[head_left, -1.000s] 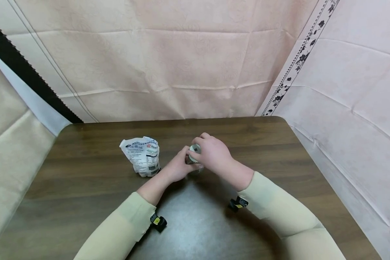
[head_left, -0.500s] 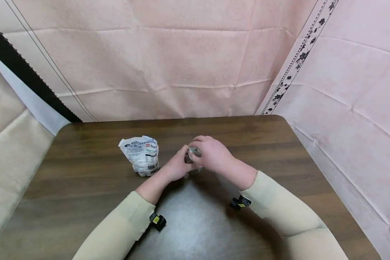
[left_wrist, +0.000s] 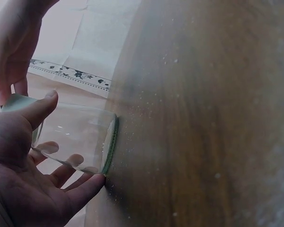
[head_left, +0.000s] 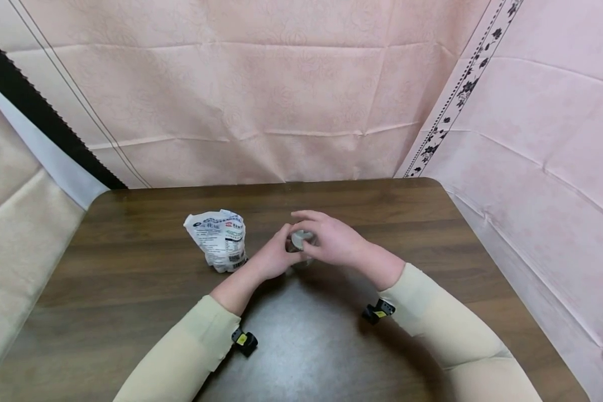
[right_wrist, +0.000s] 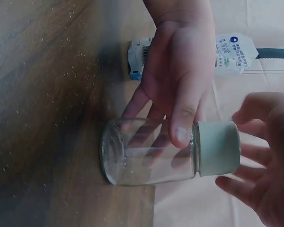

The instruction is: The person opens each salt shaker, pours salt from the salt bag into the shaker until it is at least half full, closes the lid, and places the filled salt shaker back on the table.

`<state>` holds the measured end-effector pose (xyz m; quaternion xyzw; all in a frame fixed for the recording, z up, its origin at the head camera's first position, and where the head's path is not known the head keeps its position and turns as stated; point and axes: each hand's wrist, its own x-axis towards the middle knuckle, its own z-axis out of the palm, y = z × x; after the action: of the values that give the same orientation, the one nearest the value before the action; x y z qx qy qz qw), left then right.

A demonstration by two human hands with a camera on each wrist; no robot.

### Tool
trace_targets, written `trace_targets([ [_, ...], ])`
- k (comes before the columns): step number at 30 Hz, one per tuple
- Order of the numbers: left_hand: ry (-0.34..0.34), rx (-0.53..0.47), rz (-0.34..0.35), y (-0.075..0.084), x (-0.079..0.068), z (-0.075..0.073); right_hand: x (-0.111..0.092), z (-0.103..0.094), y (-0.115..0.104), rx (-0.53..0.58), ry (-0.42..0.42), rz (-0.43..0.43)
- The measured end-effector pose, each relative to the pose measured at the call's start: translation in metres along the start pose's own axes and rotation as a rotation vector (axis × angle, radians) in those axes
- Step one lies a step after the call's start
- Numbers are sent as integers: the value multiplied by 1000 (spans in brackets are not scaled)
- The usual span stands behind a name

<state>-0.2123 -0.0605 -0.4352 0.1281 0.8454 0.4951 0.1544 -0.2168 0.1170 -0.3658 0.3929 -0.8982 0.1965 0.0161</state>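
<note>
A clear glass jar [right_wrist: 168,174] with a pale green lid [right_wrist: 219,147] stands upright on the table; nothing shows inside it. My left hand [head_left: 273,257] grips the jar's side, thumb near the neck and fingers round the glass in the left wrist view. Over the top, my right hand [head_left: 334,240] has its fingers spread loosely about the lid, which shows between thumb and forefinger in the head view. In the right wrist view those fingertips [right_wrist: 222,182] lie right at the lid's edge. Left of the jar stands a white printed plastic bag [head_left: 221,240].
The brown wooden table [head_left: 130,312] has rounded far corners. Pinkish cloth [head_left: 281,95] hangs behind it, and a white cloth with a black floral border [head_left: 462,92] runs along the right. Black wrist cameras [head_left: 244,341] sit below both cuffs.
My right hand's fingers have loosened and spread, with the wrist shifted slightly right, so more of the lid shows. The left hand, jar and bag have stayed in place.
</note>
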Motion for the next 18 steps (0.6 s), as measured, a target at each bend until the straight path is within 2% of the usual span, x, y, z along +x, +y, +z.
trace_targets([
  [3, 1, 1, -17, 0, -1, 0, 1, 3, 0, 12, 71, 67],
  [9, -2, -5, -4, 1, -2, 2, 6, 10, -6, -71, 176, 200],
  [13, 7, 9, 9, 3, -2, 1, 10, 10, -11, -114, 194, 246],
  [18, 7, -12, 11, 4, -2, 1, 10, 7, -16, -118, 158, 249],
])
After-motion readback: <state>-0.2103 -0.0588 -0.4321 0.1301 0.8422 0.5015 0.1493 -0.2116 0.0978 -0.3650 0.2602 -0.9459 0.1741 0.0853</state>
